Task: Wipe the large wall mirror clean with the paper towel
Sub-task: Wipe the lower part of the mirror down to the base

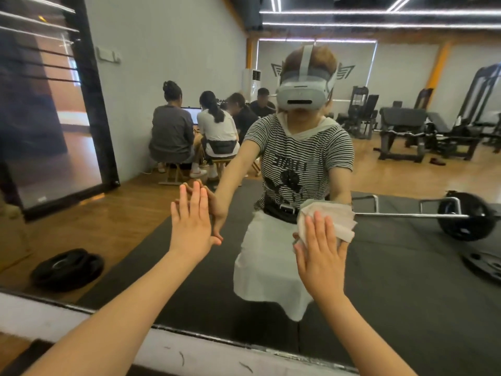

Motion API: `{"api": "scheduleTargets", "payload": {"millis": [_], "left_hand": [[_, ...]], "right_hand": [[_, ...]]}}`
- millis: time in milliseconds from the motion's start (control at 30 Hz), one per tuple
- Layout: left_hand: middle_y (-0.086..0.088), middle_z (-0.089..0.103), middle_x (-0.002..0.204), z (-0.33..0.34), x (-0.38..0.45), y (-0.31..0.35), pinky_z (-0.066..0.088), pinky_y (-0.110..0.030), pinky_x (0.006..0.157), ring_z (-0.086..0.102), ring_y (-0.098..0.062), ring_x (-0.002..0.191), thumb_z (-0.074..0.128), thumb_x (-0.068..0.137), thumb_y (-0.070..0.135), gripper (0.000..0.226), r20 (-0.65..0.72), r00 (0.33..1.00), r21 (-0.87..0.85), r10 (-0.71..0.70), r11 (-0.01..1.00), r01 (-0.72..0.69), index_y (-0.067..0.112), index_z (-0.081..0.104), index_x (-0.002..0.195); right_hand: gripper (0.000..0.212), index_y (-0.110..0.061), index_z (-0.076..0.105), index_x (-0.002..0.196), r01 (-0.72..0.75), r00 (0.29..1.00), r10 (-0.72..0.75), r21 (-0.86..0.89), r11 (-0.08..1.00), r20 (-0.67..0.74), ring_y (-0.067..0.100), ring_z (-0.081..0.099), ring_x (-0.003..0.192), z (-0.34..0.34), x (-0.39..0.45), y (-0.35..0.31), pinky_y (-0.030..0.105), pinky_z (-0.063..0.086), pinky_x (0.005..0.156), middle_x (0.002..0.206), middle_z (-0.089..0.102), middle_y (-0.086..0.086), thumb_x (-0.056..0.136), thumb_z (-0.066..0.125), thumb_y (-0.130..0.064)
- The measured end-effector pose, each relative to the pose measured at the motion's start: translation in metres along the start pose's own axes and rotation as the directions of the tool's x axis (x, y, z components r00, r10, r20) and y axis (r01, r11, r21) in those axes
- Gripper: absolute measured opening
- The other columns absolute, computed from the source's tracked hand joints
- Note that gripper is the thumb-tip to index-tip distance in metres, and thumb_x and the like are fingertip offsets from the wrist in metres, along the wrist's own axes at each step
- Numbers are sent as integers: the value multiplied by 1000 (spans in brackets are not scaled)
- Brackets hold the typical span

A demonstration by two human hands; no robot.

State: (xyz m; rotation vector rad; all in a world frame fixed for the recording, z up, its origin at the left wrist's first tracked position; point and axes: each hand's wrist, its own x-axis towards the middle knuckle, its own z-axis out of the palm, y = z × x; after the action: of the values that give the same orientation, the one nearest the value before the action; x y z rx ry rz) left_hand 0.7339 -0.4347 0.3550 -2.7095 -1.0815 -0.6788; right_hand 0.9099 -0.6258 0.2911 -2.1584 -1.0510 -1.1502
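Observation:
The large wall mirror [406, 267] fills almost the whole view and reflects a gym room and my own figure. My right hand [321, 253] lies flat with straight fingers against the glass and presses a crumpled white paper towel [340, 221] onto it. The towel sticks out above and to the right of my fingers. My left hand [191, 226] is also flat on the glass, fingers straight and together, to the left of the towel and holding nothing.
A white ledge [189, 348] runs under the mirror's bottom edge. The reflection shows several seated people, weight machines, a barbell [458, 215] on a dark mat and weight plates [67, 268] on the wooden floor. A dark framed panel [54, 118] stands at the left.

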Motion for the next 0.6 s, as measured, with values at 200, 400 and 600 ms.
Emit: {"api": "scheduleTargets", "payload": {"millis": [200, 400, 600], "left_hand": [[-18, -39, 143, 0, -7, 7, -2, -54, 116, -23, -40, 142, 71, 77, 55, 131, -50, 999, -3, 2, 1000, -2, 0, -33, 136], [-31, 24, 152, 9, -17, 23, 20, -61, 106, 18, -42, 141, 94, 35, 51, 144, -196, 966, 56, 166, 986, -158, -7, 22, 145], [-22, -44, 143, -3, -6, 56, -10, -53, 111, -36, -36, 134, 72, 71, 63, 143, -50, 992, -12, 117, 993, -117, 2, -41, 133]], "right_hand": [[67, -19, 17, 152, 552, 825, -543, -15, 834, 153, 17, 11, 147, 15, 25, -33, 50, 26, 103, 158, 23, -2, 91, 41, -25], [67, -21, 20, 152, 535, 843, -530, -39, 844, 96, 12, 11, 147, 10, 39, -32, 43, 19, 110, 157, 21, -3, 90, 44, -23], [61, -18, 27, 150, 149, 988, -152, -94, 984, -26, 13, 2, 149, -21, 30, 32, 48, 20, 107, 155, 33, 3, 90, 38, -20]]}}
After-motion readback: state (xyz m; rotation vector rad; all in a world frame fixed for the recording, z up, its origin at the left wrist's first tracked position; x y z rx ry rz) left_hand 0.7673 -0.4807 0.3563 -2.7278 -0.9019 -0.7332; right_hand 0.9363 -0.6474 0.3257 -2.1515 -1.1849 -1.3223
